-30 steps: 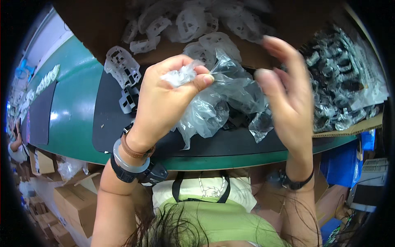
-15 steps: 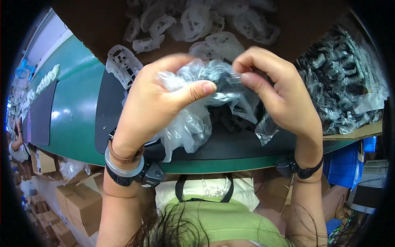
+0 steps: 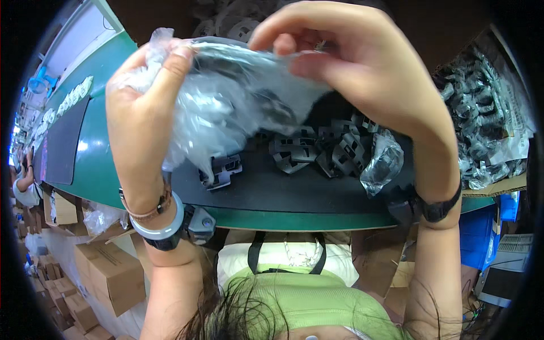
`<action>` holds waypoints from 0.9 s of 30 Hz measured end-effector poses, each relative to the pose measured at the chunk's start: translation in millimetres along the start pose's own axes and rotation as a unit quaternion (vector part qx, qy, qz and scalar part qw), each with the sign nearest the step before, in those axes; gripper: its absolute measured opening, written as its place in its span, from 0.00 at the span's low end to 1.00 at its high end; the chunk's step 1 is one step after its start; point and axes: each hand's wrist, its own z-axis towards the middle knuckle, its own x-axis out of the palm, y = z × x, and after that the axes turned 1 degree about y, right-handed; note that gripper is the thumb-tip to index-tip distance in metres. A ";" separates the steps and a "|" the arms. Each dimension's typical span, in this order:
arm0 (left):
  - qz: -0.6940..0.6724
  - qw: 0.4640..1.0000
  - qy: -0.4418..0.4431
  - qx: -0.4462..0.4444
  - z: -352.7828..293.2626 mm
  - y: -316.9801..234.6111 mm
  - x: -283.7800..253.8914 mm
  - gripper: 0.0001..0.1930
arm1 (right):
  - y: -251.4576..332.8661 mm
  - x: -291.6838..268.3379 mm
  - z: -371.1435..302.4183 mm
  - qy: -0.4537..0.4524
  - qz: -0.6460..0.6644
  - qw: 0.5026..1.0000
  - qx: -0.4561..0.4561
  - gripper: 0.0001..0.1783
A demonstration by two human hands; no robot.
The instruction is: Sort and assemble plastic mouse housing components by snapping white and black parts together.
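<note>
A: Where do we have the clear bag [image 3: 215, 102]?

B: Up over the black mat [image 3: 272, 195], stretched between our two hands; our left hand [image 3: 141, 107] has its bunched film pinched between thumb and fingers; our right hand [image 3: 362, 68] curves at the other end, thumb and fingertips by the upper edge, though we cannot tell whether they are closed on it.

A: And what lies below us?

B: Grey slotted parts [image 3: 345, 150] in a loose cluster on the mat; a lone grey piece [image 3: 224, 170] sits apart to their left, overlapped in our view by hanging film, and we cannot tell if the two touch; a small clear packet [image 3: 382, 164] lies just right of the cluster.

A: How should we handle the film, then?

B: We want the left pinch firm and the film spread, not crumpled; we should feel for the edge with the right fingertips, then draw evenly, since thin film probably tears under a jerk; we should also lift the loose tail clear, because those corners look likely to snag it.
</note>
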 end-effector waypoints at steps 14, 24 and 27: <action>-0.021 0.965 -0.213 0.148 5.2 1.0 -3.2 0.08 | 10.9 1.8 -107.1 -0.195 -0.092 0.957 0.192 0.17; 0.103 0.984 -0.053 0.137 22.2 -1.2 2.8 0.11 | 19.5 -6.7 -220.9 -0.304 -0.110 0.857 0.402 0.13; 0.096 0.978 -0.044 0.181 27.0 -2.8 -4.3 0.13 | 10.0 -0.8 -203.9 -0.309 -0.130 0.859 0.388 0.16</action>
